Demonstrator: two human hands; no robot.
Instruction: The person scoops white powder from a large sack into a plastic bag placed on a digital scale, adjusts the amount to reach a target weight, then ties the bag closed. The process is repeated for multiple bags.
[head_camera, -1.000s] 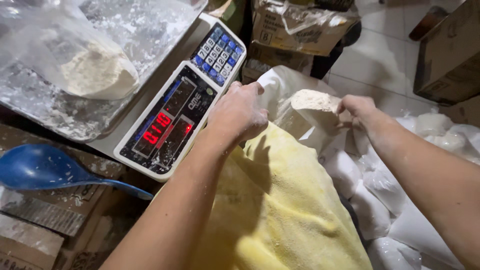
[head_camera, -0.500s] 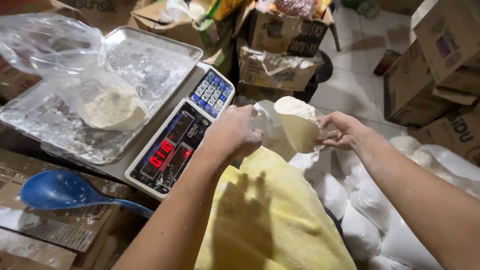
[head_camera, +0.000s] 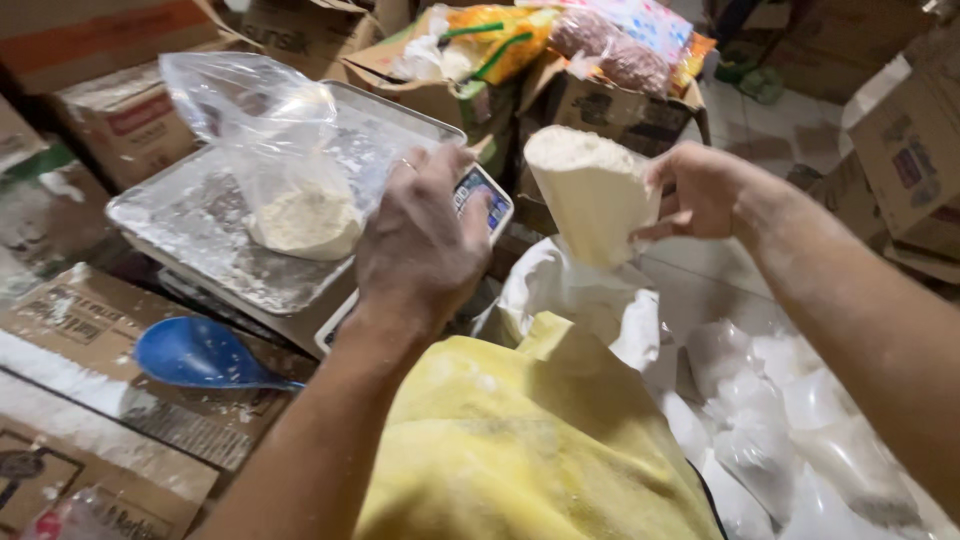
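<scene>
1. We see a yellow cloth across the lap at the bottom.
2. A floured steel tray tops the scale.
3. On it sits a clear plastic bag, flour heaped inside.
4. Our right hand grips a cream scoop piled with flour, raised beside the tray.
5. Our left hand reaches the bag's edge, fingers loosely curled; seemingly pinching it.
6. A blue spoon lies on cardboard.
</scene>
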